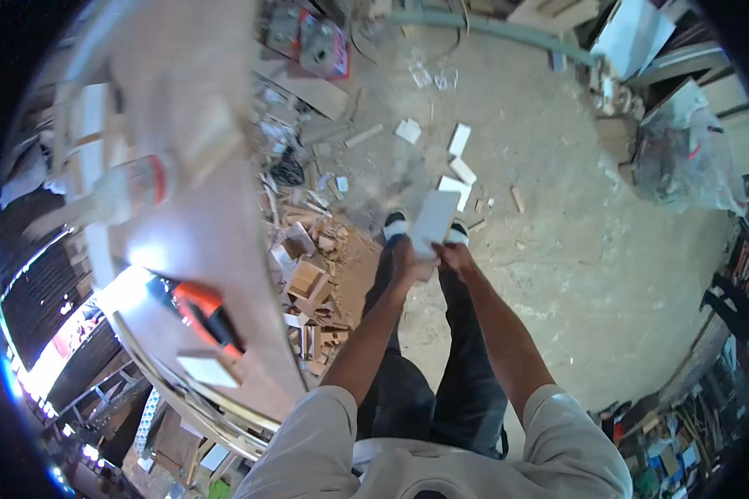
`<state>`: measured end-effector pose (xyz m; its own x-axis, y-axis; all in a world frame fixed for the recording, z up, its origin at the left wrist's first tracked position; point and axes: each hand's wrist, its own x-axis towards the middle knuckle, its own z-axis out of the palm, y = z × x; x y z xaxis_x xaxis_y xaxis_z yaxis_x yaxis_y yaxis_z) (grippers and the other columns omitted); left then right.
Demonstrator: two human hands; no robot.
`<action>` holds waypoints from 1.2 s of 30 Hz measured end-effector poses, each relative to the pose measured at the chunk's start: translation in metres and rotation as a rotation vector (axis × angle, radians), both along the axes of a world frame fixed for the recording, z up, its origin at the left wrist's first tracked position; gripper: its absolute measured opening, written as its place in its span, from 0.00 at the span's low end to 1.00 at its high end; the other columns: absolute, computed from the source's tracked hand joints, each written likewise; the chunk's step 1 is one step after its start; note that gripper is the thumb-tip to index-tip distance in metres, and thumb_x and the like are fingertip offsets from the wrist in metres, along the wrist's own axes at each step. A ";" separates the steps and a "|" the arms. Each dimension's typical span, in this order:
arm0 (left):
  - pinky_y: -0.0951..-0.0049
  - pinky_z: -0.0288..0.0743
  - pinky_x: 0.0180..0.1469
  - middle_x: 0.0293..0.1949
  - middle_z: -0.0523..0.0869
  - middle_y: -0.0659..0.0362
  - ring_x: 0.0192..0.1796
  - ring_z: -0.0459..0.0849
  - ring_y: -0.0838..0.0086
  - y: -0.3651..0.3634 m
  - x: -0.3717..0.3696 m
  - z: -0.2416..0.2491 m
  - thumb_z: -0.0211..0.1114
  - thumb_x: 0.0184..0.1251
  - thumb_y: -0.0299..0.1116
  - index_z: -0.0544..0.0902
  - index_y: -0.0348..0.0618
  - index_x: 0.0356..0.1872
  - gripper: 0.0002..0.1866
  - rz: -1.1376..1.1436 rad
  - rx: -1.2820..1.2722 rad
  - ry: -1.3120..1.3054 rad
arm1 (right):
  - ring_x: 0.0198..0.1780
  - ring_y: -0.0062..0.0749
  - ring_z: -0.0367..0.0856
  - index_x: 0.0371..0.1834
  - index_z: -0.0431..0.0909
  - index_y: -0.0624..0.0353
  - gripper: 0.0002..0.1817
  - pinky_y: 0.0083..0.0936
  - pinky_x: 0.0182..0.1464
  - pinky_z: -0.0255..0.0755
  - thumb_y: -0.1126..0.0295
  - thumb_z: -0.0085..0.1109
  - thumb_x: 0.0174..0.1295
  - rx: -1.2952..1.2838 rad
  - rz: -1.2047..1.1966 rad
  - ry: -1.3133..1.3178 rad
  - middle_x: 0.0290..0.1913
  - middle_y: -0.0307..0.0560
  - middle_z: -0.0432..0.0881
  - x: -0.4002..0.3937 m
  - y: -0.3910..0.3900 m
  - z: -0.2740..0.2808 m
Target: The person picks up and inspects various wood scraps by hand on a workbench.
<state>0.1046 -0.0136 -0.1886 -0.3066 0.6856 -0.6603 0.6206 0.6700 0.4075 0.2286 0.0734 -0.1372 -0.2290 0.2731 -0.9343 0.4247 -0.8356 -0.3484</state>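
Observation:
A flat white rectangular board [435, 218] is in front of my legs, above the floor and my shoes. My left hand [411, 264] is closed around its lower left end. At the lower right edge, my right hand [453, 254] grips the same board with bent fingers. Just beyond it, several white offcuts [462, 170] lie on the floor, one partly hidden behind the board's upper end.
To the left runs a workbench [262, 349] bearing an orange and black power tool [198, 306] and a white block [208, 368]. Wood scraps [310, 279] are heaped beside it. A clear plastic bag [686, 158] stands at the right.

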 end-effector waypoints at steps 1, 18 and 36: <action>0.54 0.64 0.62 0.56 0.72 0.38 0.60 0.71 0.51 0.018 -0.009 0.079 0.76 0.28 0.49 0.64 0.29 0.60 0.53 0.127 -0.037 -0.206 | 0.27 0.20 0.75 0.39 0.80 0.64 0.17 0.21 0.24 0.67 0.59 0.63 0.59 0.016 -0.051 0.082 0.29 0.38 0.80 0.001 0.000 0.029; 0.51 0.56 0.65 0.58 0.66 0.41 0.62 0.65 0.46 -0.059 -0.031 0.509 0.75 0.36 0.43 0.51 0.34 0.69 0.57 0.468 0.657 0.467 | 0.42 0.29 0.81 0.50 0.69 0.66 0.20 0.22 0.36 0.79 0.78 0.64 0.55 0.593 0.516 0.668 0.42 0.49 0.81 -0.076 0.003 0.421; 0.58 0.69 0.51 0.44 0.74 0.44 0.49 0.74 0.52 -0.320 -0.102 0.527 0.80 0.28 0.43 0.65 0.31 0.56 0.50 1.420 0.758 1.011 | 0.37 0.21 0.79 0.50 0.71 0.64 0.20 0.19 0.33 0.76 0.76 0.64 0.54 0.189 1.477 1.092 0.40 0.44 0.81 -0.315 -0.272 0.459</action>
